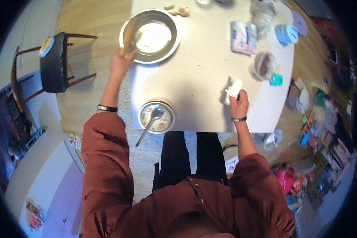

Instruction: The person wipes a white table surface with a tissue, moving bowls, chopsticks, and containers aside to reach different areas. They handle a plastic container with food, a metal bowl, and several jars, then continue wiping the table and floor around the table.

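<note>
My left hand [121, 63] is at the near left rim of a wide metal basin [175, 44]. It grips a long wooden utensil [130, 34], which slants up over the basin's left side; blur hides its exact kind. In my right hand [239, 102] is a crumpled white tissue [234, 87], held low over the right part of the white table [196, 74]. Between my arms, near the table's front left corner, stands a round lidded tin or bowl with a patterned top [163, 120]. A metal spoon [148, 128] lies across it, its handle jutting past the table edge.
A tissue pack [244, 37], a clear plastic tub [263, 66], a teal item [276, 79], a blue-lidded canister [286, 34] and plastic bags [263, 17] line the right side. Pale brown pieces [183, 12] lie behind the basin. A dark chair [54, 62] stands left.
</note>
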